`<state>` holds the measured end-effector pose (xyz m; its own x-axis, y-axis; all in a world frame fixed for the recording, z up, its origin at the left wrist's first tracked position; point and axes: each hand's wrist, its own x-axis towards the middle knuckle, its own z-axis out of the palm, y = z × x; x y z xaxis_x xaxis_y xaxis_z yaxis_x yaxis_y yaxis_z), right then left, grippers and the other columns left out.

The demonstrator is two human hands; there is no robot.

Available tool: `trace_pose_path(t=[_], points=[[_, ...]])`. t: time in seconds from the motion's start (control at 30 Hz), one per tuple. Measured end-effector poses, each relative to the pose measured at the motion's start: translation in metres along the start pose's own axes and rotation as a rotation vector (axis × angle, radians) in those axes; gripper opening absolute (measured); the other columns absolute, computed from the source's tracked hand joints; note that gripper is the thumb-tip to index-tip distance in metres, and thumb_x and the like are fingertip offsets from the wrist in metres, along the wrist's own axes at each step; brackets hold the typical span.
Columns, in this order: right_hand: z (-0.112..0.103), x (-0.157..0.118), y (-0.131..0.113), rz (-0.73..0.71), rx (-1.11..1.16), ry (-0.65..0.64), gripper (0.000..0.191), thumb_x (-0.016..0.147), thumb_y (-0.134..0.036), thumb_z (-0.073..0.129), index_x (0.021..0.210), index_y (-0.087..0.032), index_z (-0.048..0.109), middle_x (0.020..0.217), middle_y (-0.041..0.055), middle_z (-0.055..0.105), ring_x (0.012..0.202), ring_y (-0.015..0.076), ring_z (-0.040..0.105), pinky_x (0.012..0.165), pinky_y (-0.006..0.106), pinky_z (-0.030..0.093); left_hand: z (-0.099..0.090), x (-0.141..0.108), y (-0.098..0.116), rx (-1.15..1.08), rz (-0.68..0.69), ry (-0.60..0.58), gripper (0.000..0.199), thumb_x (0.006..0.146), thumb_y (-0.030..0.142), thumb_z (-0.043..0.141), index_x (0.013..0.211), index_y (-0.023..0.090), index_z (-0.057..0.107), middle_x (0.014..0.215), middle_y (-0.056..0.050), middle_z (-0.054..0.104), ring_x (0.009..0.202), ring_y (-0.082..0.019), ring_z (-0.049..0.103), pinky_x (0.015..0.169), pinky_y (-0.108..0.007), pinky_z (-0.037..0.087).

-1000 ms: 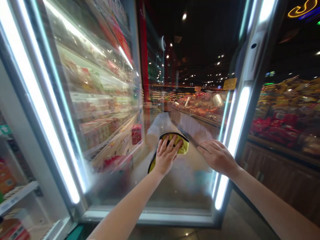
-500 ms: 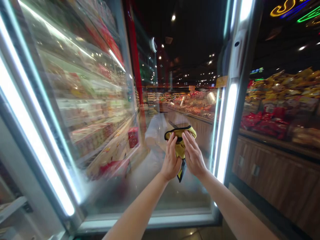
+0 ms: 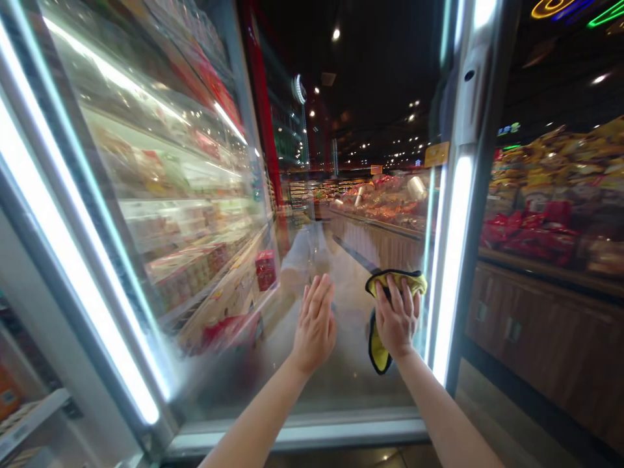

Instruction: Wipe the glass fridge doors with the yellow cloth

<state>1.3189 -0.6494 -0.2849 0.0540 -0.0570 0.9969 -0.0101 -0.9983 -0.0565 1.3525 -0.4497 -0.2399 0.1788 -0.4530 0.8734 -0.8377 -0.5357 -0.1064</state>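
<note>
Before me stands a glass door (image 3: 341, 383) in a metal frame with bright light strips on both sides. My right hand (image 3: 398, 322) presses a yellow cleaning cloth (image 3: 379, 348) with black edging against the lower right of the pane. The cloth is bunched under the fingers, and one corner hangs below them. To the left, my left hand (image 3: 314, 325) is raised with its fingers stretched out and holds nothing. It is at the glass, though I cannot tell whether the palm touches it.
Lit shelves of packaged goods (image 3: 185, 214) show through the glass on the left, blurred. A right-hand light strip (image 3: 453, 266) runs close beside the cloth. Beyond the frame is a wood-panelled stand (image 3: 531, 344) heaped with yellow and red packets (image 3: 531, 227). A shelf edge (image 3: 34, 422) shows lower left.
My right hand has slid right across the glass with the cloth, towards the light strip. My left hand has come off the cloth and shifted slightly left and down.
</note>
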Motion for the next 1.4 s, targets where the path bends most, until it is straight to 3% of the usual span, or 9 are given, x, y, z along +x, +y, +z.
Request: trace_pose_path(t=[0.17, 0.3, 0.5, 0.73, 0.97, 1.03, 1.23, 1.3, 1.4], points=[[0.005, 0.029, -0.008, -0.198, -0.016, -0.105, 0.048, 0.096, -0.023, 0.061, 0.142, -0.035, 0.058, 0.139, 0.0063, 0.067, 0.136, 0.0314, 0.054, 0.123, 0.060, 0.025, 0.010, 0.011, 0.009, 0.021, 0.040, -0.018, 0.076, 0.097, 0.008, 0.039, 0.164, 0.021, 0.007, 0.166, -0.013, 0.034, 0.158, -0.023, 0.016, 0.126, -0.051, 0.028], [0.006, 0.053, 0.023, -0.112, -0.063, -0.061, 0.048, 0.097, -0.025, 0.058, 0.144, -0.031, 0.058, 0.144, 0.0090, 0.063, 0.142, 0.0333, 0.048, 0.121, 0.061, 0.029, 0.025, 0.021, 0.017, 0.028, 0.068, -0.077, 0.078, 0.095, 0.008, 0.040, 0.164, 0.022, 0.006, 0.167, -0.011, 0.030, 0.158, -0.024, 0.013, 0.127, -0.052, 0.027], [0.001, 0.002, 0.039, 0.018, -0.081, -0.028, 0.055, 0.097, -0.021, 0.052, 0.151, -0.028, 0.049, 0.148, 0.0135, 0.058, 0.148, 0.0340, 0.040, 0.120, 0.064, 0.031, 0.046, 0.019, 0.025, 0.059, 0.145, -0.097, 0.078, 0.094, 0.008, 0.042, 0.164, 0.019, 0.011, 0.167, -0.010, 0.030, 0.158, -0.025, 0.013, 0.128, -0.049, 0.023], [0.002, 0.047, 0.049, -0.064, -0.108, -0.123, 0.051, 0.098, -0.020, 0.051, 0.148, -0.032, 0.053, 0.151, 0.0074, 0.057, 0.148, 0.0305, 0.041, 0.123, 0.057, 0.029, 0.060, 0.030, 0.037, 0.045, 0.203, -0.061, 0.081, 0.091, 0.006, 0.043, 0.164, 0.018, 0.012, 0.167, -0.009, 0.030, 0.158, -0.023, 0.011, 0.130, -0.046, 0.017], [-0.002, 0.000, 0.060, 0.117, -0.151, -0.163, 0.055, 0.098, -0.016, 0.043, 0.152, -0.026, 0.049, 0.155, 0.0136, 0.051, 0.150, 0.0312, 0.037, 0.117, 0.057, 0.037, 0.072, 0.020, 0.042, 0.028, 0.252, -0.057, 0.082, 0.090, 0.006, 0.044, 0.164, 0.018, 0.011, 0.166, -0.009, 0.031, 0.158, -0.024, 0.012, 0.129, -0.046, 0.016], [-0.002, 0.015, 0.056, 0.125, -0.155, -0.175, 0.052, 0.099, -0.018, 0.043, 0.150, -0.027, 0.051, 0.156, 0.0126, 0.050, 0.150, 0.0309, 0.037, 0.119, 0.056, 0.036, 0.072, 0.021, 0.043, 0.019, 0.262, -0.071, 0.082, 0.090, 0.006, 0.044, 0.164, 0.019, 0.012, 0.167, -0.009, 0.029, 0.158, -0.024, 0.013, 0.130, -0.046, 0.016], [-0.003, 0.126, 0.061, 0.134, -0.170, -0.133, 0.047, 0.104, -0.023, 0.039, 0.150, -0.024, 0.050, 0.161, 0.0084, 0.043, 0.154, 0.0270, 0.031, 0.122, 0.051, 0.035, 0.071, 0.038, 0.054, -0.002, 0.284, -0.064, 0.079, 0.095, 0.011, 0.045, 0.164, 0.017, 0.009, 0.168, -0.011, 0.026, 0.158, -0.025, 0.011, 0.130, -0.047, 0.014], [-0.003, 0.129, 0.067, 0.117, -0.166, -0.146, 0.048, 0.104, -0.023, 0.038, 0.151, -0.024, 0.048, 0.162, 0.0079, 0.042, 0.154, 0.0261, 0.030, 0.123, 0.050, 0.035, 0.071, 0.040, 0.056, 0.001, 0.278, -0.066, 0.078, 0.095, 0.011, 0.045, 0.164, 0.015, 0.010, 0.168, -0.011, 0.026, 0.159, -0.025, 0.010, 0.130, -0.047, 0.014], [-0.007, 0.085, 0.076, 0.083, -0.153, -0.206, 0.048, 0.103, -0.019, 0.041, 0.150, -0.026, 0.050, 0.160, 0.0078, 0.045, 0.152, 0.0256, 0.036, 0.123, 0.048, 0.037, 0.075, 0.037, 0.057, 0.012, 0.269, -0.088, 0.077, 0.094, 0.010, 0.046, 0.163, 0.013, 0.013, 0.168, -0.012, 0.025, 0.159, -0.025, 0.008, 0.130, -0.046, 0.013]])
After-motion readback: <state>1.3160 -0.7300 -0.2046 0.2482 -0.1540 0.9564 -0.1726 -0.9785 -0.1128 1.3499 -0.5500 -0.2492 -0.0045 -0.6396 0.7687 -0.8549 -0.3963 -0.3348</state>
